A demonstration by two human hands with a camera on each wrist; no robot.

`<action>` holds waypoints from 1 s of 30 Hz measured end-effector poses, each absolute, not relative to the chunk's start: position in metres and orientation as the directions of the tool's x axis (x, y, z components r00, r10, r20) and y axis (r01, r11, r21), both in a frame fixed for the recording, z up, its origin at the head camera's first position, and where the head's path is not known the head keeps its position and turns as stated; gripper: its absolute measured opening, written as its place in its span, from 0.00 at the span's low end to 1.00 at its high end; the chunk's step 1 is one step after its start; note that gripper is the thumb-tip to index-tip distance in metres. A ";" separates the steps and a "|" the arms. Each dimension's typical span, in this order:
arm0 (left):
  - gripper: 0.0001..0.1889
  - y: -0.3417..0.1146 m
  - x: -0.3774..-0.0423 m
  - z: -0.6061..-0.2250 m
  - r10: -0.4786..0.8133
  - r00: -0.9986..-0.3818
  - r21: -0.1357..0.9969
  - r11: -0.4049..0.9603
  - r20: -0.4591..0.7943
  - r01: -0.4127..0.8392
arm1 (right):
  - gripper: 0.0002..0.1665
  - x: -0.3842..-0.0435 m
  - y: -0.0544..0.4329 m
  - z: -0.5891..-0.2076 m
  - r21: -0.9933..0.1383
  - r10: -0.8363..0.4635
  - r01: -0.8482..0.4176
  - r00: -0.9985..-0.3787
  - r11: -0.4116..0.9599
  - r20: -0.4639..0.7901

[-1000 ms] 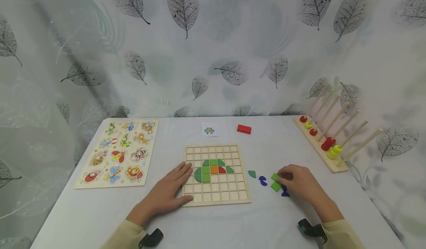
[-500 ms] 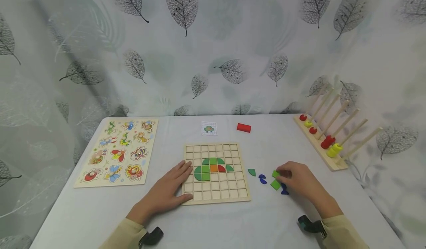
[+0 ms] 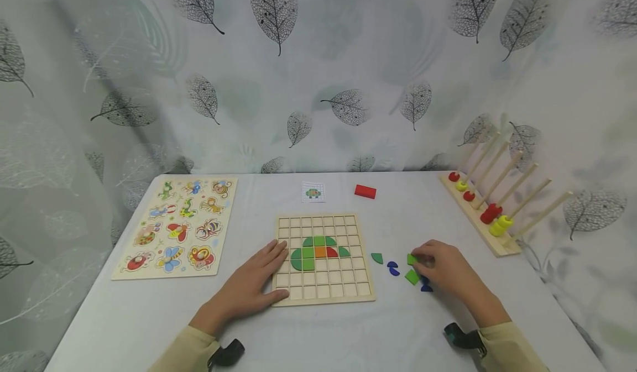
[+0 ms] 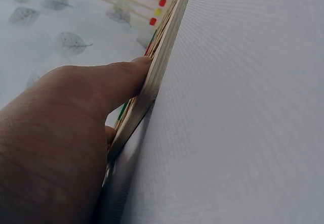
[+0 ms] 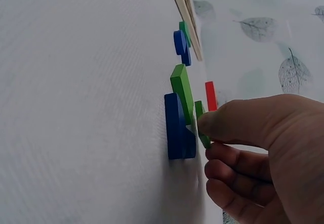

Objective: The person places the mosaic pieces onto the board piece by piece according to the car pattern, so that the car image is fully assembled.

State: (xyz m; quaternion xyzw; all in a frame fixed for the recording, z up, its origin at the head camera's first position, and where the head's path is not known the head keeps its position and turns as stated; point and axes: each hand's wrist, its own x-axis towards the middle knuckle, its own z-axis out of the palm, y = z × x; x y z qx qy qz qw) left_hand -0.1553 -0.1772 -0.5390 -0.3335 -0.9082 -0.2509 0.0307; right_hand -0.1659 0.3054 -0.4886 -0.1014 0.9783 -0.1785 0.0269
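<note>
My left hand [image 3: 251, 283] rests on the left edge of a wooden grid board [image 3: 343, 293], fingers extended; its thumb lies against the rim in the left wrist view. Green, orange and red flat pieces fill several cells in a rounded shape. To the right of the board, my right hand [image 3: 445, 267] pinches a light green square tile [image 5: 199, 107] between thumb and fingers. A second light green tile [image 3: 412, 277] lies on the table just beside it. Dark blue pieces [image 5: 175, 125] lie below the hand, partly hidden in the head view.
Between board and right hand lie a green quarter-round piece [image 3: 377, 258] and two blue half-round pieces [image 3: 394, 271]. Behind the board are a pattern card [image 3: 313, 192] and a red block [image 3: 365, 192]. An insect puzzle [image 3: 174, 228] lies left; a peg stand [image 3: 480, 217] stands right.
The tile in my right hand has shifted slightly away from the second green tile, and the gap between them is wider. My left hand stays on the board.
</note>
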 end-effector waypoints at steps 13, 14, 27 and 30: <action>0.48 -0.177 -0.154 -0.537 0.589 -0.784 0.440 0.662 0.195 0.607 | 0.16 -0.163 0.299 -0.476 -0.380 -0.249 -0.269 -0.963 0.885 0.101; 0.48 -0.177 -0.154 -0.537 0.590 -0.783 0.438 0.662 0.196 0.608 | 0.16 -0.163 0.298 -0.474 -0.381 -0.253 -0.274 -0.962 0.883 0.107; 0.49 -0.176 -0.154 -0.535 0.592 -0.783 0.438 0.662 0.192 0.608 | 0.17 -0.165 0.284 -0.463 -0.391 -0.295 -0.335 -0.942 0.857 0.160; 0.49 -0.176 -0.154 -0.535 0.592 -0.782 0.439 0.661 0.192 0.608 | 0.17 -0.165 0.281 -0.461 -0.394 -0.297 -0.339 -0.941 0.855 0.165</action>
